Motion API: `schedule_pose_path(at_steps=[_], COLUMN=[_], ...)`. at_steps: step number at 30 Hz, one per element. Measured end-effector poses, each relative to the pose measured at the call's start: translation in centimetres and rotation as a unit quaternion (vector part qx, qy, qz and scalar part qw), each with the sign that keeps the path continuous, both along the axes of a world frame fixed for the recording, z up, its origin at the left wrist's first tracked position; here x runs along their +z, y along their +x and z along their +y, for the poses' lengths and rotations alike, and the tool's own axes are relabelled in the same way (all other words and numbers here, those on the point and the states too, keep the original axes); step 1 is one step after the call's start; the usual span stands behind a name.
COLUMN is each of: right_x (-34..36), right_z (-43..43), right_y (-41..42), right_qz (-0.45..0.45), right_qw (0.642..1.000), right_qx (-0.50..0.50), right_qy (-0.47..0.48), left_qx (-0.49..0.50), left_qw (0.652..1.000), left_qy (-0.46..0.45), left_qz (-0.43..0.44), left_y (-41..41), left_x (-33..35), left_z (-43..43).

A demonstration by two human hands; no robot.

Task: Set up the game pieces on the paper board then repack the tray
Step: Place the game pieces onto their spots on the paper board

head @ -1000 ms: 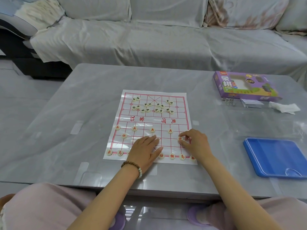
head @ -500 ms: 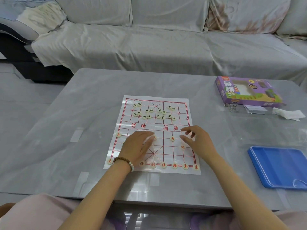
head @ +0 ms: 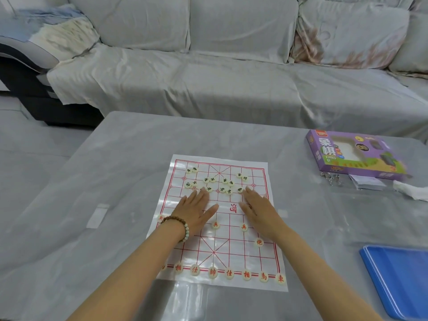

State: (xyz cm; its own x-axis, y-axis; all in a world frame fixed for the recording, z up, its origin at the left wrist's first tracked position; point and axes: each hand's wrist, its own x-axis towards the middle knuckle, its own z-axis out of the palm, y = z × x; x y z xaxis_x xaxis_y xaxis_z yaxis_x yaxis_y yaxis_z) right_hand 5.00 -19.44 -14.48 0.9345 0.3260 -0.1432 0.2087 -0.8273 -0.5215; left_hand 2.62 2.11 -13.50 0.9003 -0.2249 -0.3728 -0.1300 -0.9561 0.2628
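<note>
I see the paper board (head: 231,239) mid-table, red pieces (head: 212,272) along its near edge, dark pieces (head: 212,179) bunched at the far end. Left hand (head: 196,213) and right hand (head: 259,213) lie flat on it, fingers straight

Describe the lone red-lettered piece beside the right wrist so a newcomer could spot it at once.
Start at the white paper board with red lines, mid-table. On its near right part, beside the wrist of the right hand, lies one cream disc with a red character. Unlike the near-edge row, it shows no neighbour on its line.
</note>
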Motion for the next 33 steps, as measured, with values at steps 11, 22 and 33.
schedule_pose_path(at_steps=[11,22,33], right_x=[0.0,0.0,1.2], right_z=[-0.6,-0.3,4.9], right_y=[4.7,9.1,12.1], right_qz=[-0.044,-0.081,-0.116], right_qw=[0.993,0.989,0.990], right_qx=[-0.097,-0.109,-0.042], right_qy=[0.054,0.050,0.065], left_qx=[0.023,0.140,0.132], left_qw=[0.995,0.980,0.972], left_qy=[-0.045,-0.053,-0.021], left_qz=[-0.091,-0.135,-0.193], left_y=[2.7,8.8,9.3], left_x=[-0.7,-3.1,-4.1], left_z=[-0.6,7.1,9.1])
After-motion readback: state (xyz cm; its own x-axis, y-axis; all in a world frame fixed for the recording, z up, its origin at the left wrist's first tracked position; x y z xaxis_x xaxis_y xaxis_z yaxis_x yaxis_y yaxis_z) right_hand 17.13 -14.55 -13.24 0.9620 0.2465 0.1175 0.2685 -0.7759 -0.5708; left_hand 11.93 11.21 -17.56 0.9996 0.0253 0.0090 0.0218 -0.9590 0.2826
